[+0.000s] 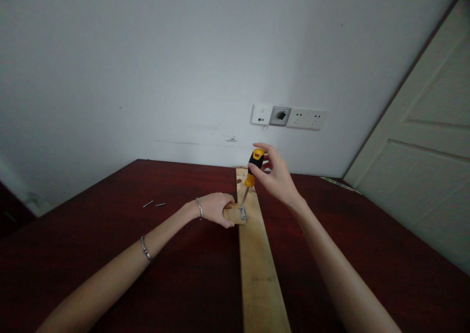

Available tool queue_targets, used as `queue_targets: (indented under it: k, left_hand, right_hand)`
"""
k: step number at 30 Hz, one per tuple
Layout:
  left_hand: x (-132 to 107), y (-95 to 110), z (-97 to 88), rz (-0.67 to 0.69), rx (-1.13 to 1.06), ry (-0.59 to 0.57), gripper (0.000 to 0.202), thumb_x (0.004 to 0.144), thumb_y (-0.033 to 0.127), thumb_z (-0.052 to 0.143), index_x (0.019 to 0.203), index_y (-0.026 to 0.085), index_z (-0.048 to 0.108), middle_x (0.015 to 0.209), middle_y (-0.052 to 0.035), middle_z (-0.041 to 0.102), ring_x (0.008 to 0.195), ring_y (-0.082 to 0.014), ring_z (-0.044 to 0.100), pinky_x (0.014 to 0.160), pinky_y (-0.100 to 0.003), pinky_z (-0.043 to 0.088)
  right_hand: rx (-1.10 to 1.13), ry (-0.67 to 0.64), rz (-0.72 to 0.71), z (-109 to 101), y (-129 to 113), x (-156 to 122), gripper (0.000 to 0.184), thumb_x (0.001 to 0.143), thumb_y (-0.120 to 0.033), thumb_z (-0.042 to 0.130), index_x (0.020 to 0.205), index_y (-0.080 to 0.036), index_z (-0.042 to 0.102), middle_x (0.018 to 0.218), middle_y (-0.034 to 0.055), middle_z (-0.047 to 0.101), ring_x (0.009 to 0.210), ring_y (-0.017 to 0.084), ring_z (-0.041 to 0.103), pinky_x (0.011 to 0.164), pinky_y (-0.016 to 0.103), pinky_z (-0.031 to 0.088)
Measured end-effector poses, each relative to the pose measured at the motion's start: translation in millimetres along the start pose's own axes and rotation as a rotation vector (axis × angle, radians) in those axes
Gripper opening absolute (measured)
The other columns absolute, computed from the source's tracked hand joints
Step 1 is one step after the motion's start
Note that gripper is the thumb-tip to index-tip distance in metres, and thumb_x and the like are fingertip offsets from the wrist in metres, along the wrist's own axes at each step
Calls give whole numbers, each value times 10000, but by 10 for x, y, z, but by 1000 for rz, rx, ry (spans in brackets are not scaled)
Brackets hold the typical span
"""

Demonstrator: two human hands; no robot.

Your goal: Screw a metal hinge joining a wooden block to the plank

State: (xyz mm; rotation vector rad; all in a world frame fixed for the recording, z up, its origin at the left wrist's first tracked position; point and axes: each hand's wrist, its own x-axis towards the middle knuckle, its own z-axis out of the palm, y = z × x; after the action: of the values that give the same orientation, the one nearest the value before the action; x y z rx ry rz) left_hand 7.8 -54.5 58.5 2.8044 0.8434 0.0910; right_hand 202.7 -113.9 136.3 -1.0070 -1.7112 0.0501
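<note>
My right hand (273, 174) grips a yellow and black screwdriver (256, 162) by its handle. The shaft slants down to a small metal bracket (244, 213), where its tip meets the metal; the screw head there is too small to make out. My left hand (216, 209) is closed around a short wooden block (237, 216), thumb on the near side and fingers on the far side. The bracket sits at the block's right end, over a long wooden plank (259, 264) that runs away from me toward the wall.
Two loose screws or nails (148, 203) lie left of my left hand on the dark red table (176, 284). Behind the table rises a white wall with sockets (303, 119). A pale panelled door (422, 137) stands at the right.
</note>
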Motion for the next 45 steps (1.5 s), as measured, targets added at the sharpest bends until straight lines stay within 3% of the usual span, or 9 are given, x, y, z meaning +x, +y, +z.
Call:
queue_targets:
  k: [3,7,11,16,22,28,34,40,45]
  left_hand:
    - [2,0,15,17,-11,30,604,610,489,747,1074,128,607,997,-83,685,851,-237,651,742,-282,472]
    - [1,5,23,37,-15,35,601,615,479,752,1075,121,607,997,-84,686,847,-236,652,738,-278,473]
    - [5,-2,37,34,7,30,596,613,493,751,1060,126,608,993,-88,687,850,-240,653,743,-283,470]
    - [4,-22,32,38,6,44,587,625,508,734,1054,128,608,986,-92,689,844,-241,655,733,-285,467]
    - [0,0,33,44,7,36,591,607,498,750,1045,126,612,980,-90,691,836,-235,656,733,-279,468]
    - [8,-13,59,44,-13,40,578,618,492,738,1045,122,618,970,-87,694,817,-228,653,723,-279,470]
    - [5,-23,70,40,-31,43,540,612,488,749,1013,148,627,949,-72,695,810,-222,654,696,-267,457]
    - [-11,10,22,39,-39,45,553,625,471,744,1037,123,624,960,-82,695,822,-225,655,713,-269,457]
    - [-3,6,30,37,-22,33,557,615,485,746,1031,135,623,963,-75,695,819,-223,656,723,-270,461]
  right_hand:
    - [112,-11,23,-12,-30,-7,456,777,-161,514,1223,-251,496,1100,59,609,897,187,575,697,319,494]
    - [-68,36,-43,-24,-81,-10,377,783,-277,622,1156,-245,579,1014,62,577,850,191,557,683,329,485]
    - [-107,-36,-52,-37,-79,4,385,791,-288,631,1171,-244,592,974,61,567,756,168,536,653,331,496]
    - [9,-53,-35,-36,-42,-4,492,772,-151,519,1252,-256,498,1142,72,597,975,211,580,781,373,515]
    - [-200,-87,-63,-74,-56,-9,422,801,-288,610,1218,-255,547,1031,77,552,856,202,564,725,369,517]
    - [-141,-117,-61,-111,-72,6,495,758,-160,569,1242,-233,500,1117,77,585,946,215,565,734,353,512]
    - [-261,-159,-80,-91,-44,-4,517,803,-369,625,1285,-236,491,1036,82,550,892,220,569,815,407,502]
    - [-162,-100,-48,-88,-26,1,613,771,-179,543,1356,-228,369,1128,104,560,910,226,562,807,416,496]
    - [-261,-78,-43,-94,-86,-9,441,811,-312,587,1233,-214,508,1059,97,497,838,207,538,778,401,492]
